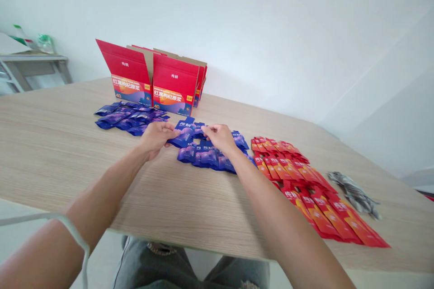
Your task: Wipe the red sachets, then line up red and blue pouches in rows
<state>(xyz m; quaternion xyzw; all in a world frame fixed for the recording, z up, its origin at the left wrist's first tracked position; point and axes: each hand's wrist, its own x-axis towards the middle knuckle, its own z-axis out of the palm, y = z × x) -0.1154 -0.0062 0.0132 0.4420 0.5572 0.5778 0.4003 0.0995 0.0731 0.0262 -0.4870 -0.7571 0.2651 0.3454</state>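
Note:
My left hand (158, 137) pinches the left edge of a blue pouch (185, 132), which is tilted over the left end of blue pouches laid in overlapping rows (207, 156). Just right of that pouch, my right hand (219, 136) hovers over the back row with thumb and forefinger together; whether anything is between them is too small to tell. A looser pile of blue pouches (130, 117) lies to the left, in front of the boxes. Red pouches (301, 171) lie in several overlapping rows on the right, beside my right forearm.
Open red cardboard boxes (174, 83) stand at the back left of the wooden table (190, 203). A crumpled grey striped cloth or glove (354, 192) lies right of the red pouches. A white cable (73, 230) crosses the lower left. Another table (34, 58) stands far left.

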